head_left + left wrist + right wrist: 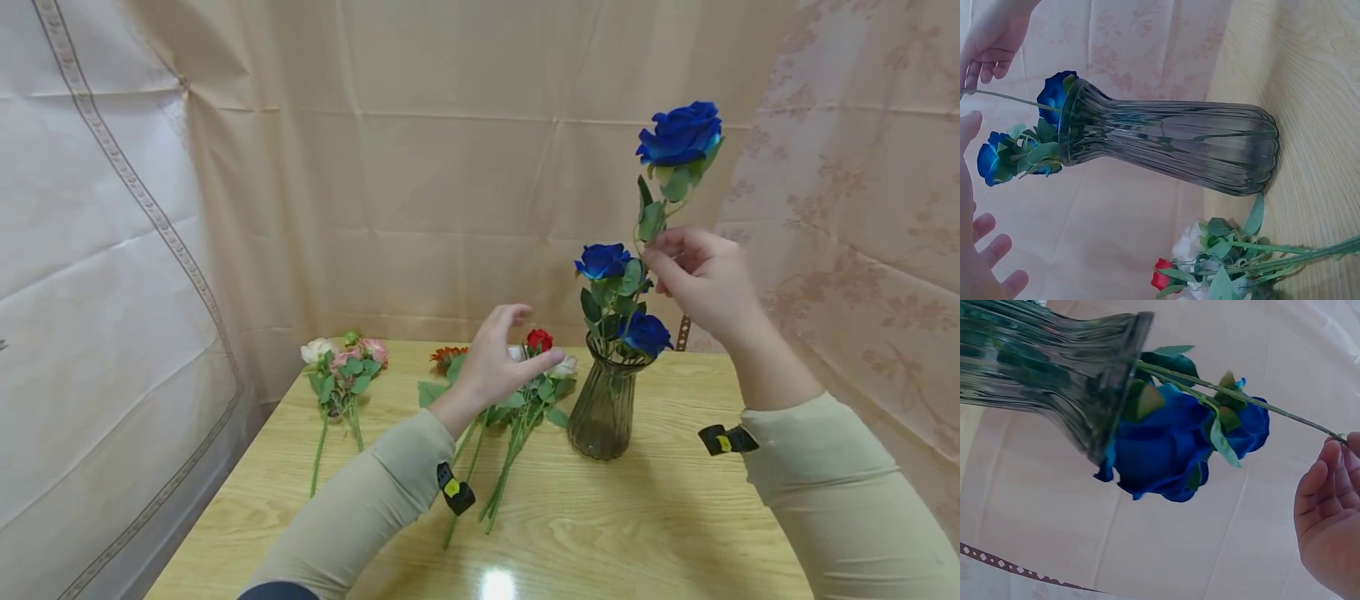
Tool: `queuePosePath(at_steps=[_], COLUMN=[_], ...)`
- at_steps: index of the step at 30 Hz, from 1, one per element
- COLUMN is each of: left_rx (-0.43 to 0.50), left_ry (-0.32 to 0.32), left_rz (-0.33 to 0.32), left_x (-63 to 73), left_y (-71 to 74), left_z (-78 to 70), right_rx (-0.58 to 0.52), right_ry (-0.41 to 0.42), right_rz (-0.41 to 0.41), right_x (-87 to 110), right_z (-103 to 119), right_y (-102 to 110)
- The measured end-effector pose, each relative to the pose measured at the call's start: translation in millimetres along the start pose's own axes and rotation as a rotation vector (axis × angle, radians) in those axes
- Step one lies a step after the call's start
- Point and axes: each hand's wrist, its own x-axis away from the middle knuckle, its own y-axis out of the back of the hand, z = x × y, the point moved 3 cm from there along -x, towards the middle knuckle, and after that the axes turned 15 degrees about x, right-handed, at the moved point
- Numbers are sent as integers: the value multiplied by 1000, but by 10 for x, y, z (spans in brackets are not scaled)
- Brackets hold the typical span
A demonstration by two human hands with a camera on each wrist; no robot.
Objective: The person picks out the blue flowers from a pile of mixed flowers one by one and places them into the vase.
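Note:
My right hand pinches the stem of a tall blue rose, whose bloom stands above the fingers. In the right wrist view the held stem runs down into the mouth of a ribbed, smoky glass vase. Other blue roses with green leaves stand in the vase, one bloom leaning over its rim. To the left of the vase my left hand hovers with fingers apart and loosely bent, holding nothing. The left wrist view shows the vase upright on the table, with stems visible through its glass.
Behind and below my left hand lie a red rose, white blooms and an orange flower with long stems. Pink flowers and a white one lie farther left on the wooden table. Curtains hang around it.

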Motion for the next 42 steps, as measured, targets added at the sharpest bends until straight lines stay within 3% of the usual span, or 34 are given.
queuePosePath(at_steps=[7,17,29,42], left_rx=[-13,-17,-11,-33], left_ry=[18,35,64,112], left_rz=[0,9,25,55], left_x=[29,85,181,279], left_y=[-22,-85,-99,-130], left_z=[39,97,210,294], right_rx=[85,200,225,331], right_ry=[-29,14,60,98], right_rz=[51,56,81,100], right_x=[70,189,345,487], right_z=[-17,-57,-111,-168], right_y=[-83,-208,-358,-491])
